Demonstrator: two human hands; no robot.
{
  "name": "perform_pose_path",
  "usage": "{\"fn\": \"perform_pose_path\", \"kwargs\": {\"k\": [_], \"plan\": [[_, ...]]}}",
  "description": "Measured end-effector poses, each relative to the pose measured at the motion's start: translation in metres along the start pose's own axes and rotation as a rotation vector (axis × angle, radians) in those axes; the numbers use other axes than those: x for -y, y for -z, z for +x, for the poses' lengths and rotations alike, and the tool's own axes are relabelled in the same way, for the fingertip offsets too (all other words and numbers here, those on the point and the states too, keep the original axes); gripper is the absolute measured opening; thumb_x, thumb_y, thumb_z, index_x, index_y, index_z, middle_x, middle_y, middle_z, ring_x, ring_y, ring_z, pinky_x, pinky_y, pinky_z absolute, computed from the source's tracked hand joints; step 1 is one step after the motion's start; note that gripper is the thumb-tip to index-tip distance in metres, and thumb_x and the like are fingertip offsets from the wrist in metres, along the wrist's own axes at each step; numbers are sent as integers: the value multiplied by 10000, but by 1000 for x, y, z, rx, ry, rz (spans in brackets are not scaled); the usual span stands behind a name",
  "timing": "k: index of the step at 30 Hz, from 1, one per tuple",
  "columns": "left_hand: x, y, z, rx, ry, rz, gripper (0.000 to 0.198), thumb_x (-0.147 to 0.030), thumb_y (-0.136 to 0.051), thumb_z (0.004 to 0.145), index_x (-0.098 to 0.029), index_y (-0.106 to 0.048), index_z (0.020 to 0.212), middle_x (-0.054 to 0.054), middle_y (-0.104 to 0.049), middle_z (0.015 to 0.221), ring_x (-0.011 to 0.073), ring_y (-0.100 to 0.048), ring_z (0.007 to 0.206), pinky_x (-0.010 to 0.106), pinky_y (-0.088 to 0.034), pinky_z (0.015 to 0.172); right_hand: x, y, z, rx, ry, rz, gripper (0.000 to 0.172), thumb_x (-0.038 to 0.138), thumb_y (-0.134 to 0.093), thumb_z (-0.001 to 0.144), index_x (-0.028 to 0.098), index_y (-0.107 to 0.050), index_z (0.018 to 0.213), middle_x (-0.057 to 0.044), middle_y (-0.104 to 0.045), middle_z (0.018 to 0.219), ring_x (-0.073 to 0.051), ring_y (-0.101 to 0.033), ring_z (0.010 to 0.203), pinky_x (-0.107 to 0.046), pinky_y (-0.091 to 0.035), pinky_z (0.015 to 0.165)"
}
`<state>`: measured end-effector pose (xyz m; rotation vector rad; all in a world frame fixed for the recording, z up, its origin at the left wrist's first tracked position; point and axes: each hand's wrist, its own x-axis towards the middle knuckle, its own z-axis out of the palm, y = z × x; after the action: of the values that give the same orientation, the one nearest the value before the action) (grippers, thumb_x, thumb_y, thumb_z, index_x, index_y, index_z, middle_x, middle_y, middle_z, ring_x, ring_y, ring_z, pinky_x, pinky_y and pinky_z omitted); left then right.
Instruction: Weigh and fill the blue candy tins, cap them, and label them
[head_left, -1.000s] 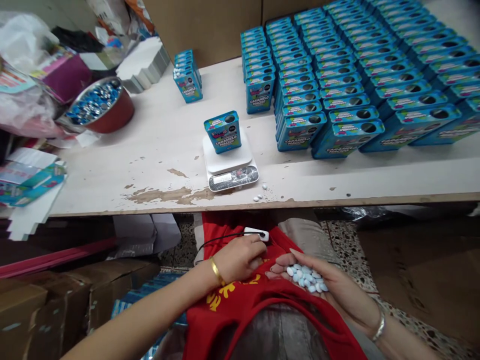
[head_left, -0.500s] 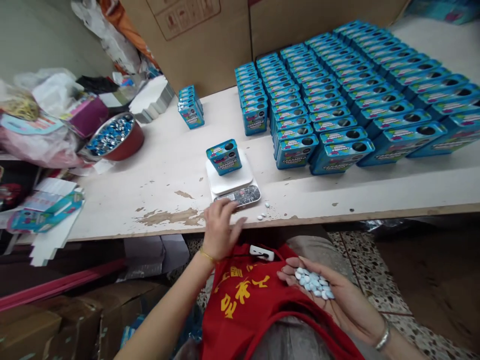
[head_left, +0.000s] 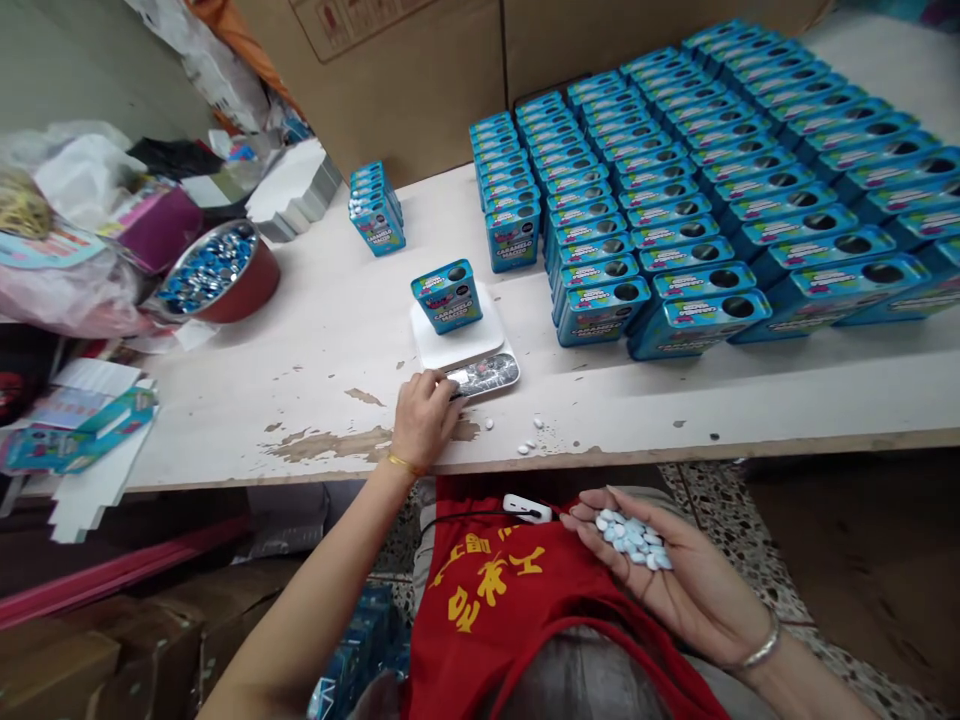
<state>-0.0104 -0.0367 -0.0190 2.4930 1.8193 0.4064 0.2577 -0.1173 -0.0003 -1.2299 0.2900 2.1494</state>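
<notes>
At the front-left corner of the white scale (head_left: 486,338), with the left hand (head_left: 422,416) bent, cannot tell whether gripping; has the blue tin (head_left: 450,302) just ahead on top, long axis upright; with the unclenched right hand (head_left: 679,585), farther off, cradles candies (head_left: 634,540).

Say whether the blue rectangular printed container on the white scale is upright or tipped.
Upright: the blue container rests on the white scale, its top panel uppermost.

Wht table (head_left: 330,320) — speckled flr (head_left: 750,540) — gry wall (head_left: 75,65)
</notes>
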Motion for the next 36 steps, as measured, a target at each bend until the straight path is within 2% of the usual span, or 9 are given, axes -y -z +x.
{"fn": "perform_pose_path", "kwargs": {"k": [3,6,11,15,19,24,28,33,36], "plan": [[-16,1,-12,145,-99,-183,376,-403,-512,859,-166,-483,1150,109,-518,1106,203,-519,973,325,-445,811,7,-1,3,-24,25,19,129,144,-658,740,59,-691,832,-153,-725,850,-246,-686,892,-263,-581,772],[-38,-7,-23,230,-71,-240,552,-458,-566,813,-156,-400,1244,130,-490,1144,231,-517,1010,362,-467,841,11,-2,5,-23,47,23,124,148,-655,743,65,-691,829,-148,-726,847,-239,-687,887,-253,-582,765],[-62,-25,-11,267,-17,-261,272,-320,-459,894,-155,-480,1109,88,-510,995,199,-527,917,340,-478,812,15,-7,8,13,40,20,114,167,-641,763,79,-689,816,-132,-729,835,-225,-690,882,-252,-577,777],[-69,-25,11,377,-73,-202,316,-302,-460,893,-167,-445,1178,83,-496,1064,185,-527,921,295,-473,774,18,-9,9,0,51,33,94,143,-629,763,79,-687,801,-128,-732,823,-230,-695,860,-257,-585,759],[-71,-21,24,495,-187,-107,193,-263,-400,913,-203,-509,1060,48,-488,1010,153,-516,825,252,-445,676,20,-11,11,3,55,41,88,121,-617,769,93,-685,818,-106,-737,812,-212,-699,844,-251,-586,755],[-73,-30,22,509,-218,-32,146,-181,-395,900,-192,-516,981,54,-495,974,157,-517,791,248,-422,606,23,-17,16,-10,57,39,67,111,-625,761,104,-680,799,-92,-739,808,-195,-702,825,-235,-587,746],[-68,-20,23,369,-150,-142,158,-195,-355,924,-173,-511,921,51,-523,930,139,-523,767,246,-447,654,26,-19,19,-37,63,91,91,70,-609,754,100,-687,790,-81,-741,815,-211,-701,832,-240,-597,729],[-31,47,68,-148,-43,-258,132,-233,-397,926,-174,-507,879,49,-537,857,142,-517,818,264,-443,747,28,-24,23,-33,59,110,111,25,-605,737,65,-696,786,-118,-739,837,-236,-701,823,-249,-607,702],[-1,80,105,-240,-21,-178,107,-196,-448,896,-162,-529,835,41,-535,838,135,-512,783,270,-435,737,27,-28,24,-14,66,109,107,17,-623,722,78,-698,769,-106,-741,819,-228,-703,810,-243,-608,698]]}}
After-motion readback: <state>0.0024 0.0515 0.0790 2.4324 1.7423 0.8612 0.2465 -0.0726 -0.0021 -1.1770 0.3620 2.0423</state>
